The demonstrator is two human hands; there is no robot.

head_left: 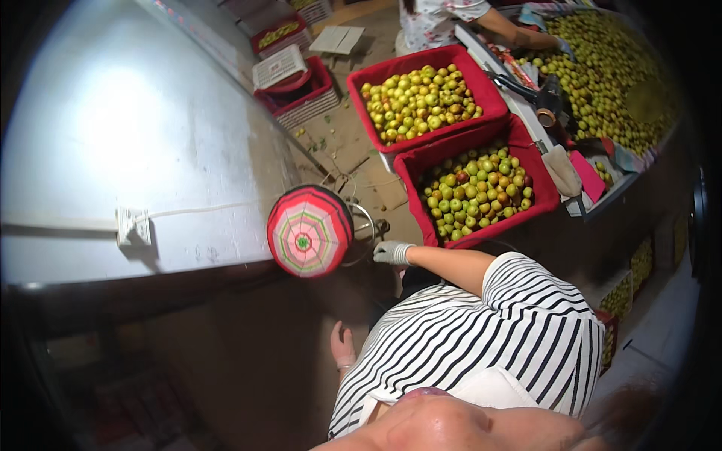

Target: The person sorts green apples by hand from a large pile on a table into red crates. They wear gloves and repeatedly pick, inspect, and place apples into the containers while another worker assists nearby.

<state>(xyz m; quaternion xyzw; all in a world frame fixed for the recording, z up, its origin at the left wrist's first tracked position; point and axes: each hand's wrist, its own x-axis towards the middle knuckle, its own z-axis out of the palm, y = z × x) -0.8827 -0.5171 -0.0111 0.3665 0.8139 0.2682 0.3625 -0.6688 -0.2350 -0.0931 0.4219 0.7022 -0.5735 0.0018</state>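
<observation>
My right hand (391,252), in a light grey knitted glove, hangs beside the metal frame (368,221) of a round stool (310,231). Its fingers point down and away, so I cannot tell whether they touch that frame or are curled. A padded cover with red, pink and green rings tops the stool. Lower down, my bare left hand (343,344) is by my side with loosely spread fingers and nothing in it. Just past my right forearm stands a red-lined crate (538,179) of green and brownish jujube-like fruit (481,192).
A second red-lined crate (365,75) of fruit adjoins the first. At the upper right, another person's arm (511,31) reaches over a fruit-covered sorting table (602,197) holding a tape dispenser (549,98). A large pale panel (83,165) with a socket box (133,227) fills the left.
</observation>
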